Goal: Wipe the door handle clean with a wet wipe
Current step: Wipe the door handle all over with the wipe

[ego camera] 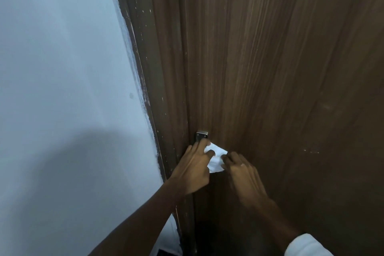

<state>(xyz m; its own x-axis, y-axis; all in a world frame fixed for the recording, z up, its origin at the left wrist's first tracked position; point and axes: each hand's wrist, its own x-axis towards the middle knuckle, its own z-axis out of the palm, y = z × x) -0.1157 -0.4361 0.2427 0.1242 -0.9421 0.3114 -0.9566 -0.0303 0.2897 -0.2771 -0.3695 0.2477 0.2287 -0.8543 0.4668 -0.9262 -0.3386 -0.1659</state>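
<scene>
A metal door handle (201,135) is fixed near the left edge of a brown wooden door (270,68); only its top plate shows, the rest is covered. A white wet wipe (216,159) is draped over the handle just below that plate. My left hand (194,167) pinches the wipe's left side, with fingertips touching the handle plate. My right hand (242,172) grips the wipe's right side from the other side. Both hands hold the wipe against the handle.
A dark door frame (145,68) with chipped white paint marks runs along the door's left edge. A pale blue-white wall (62,68) fills the left side, with my shadow on it. A white sleeve (305,245) covers my right forearm at the bottom right.
</scene>
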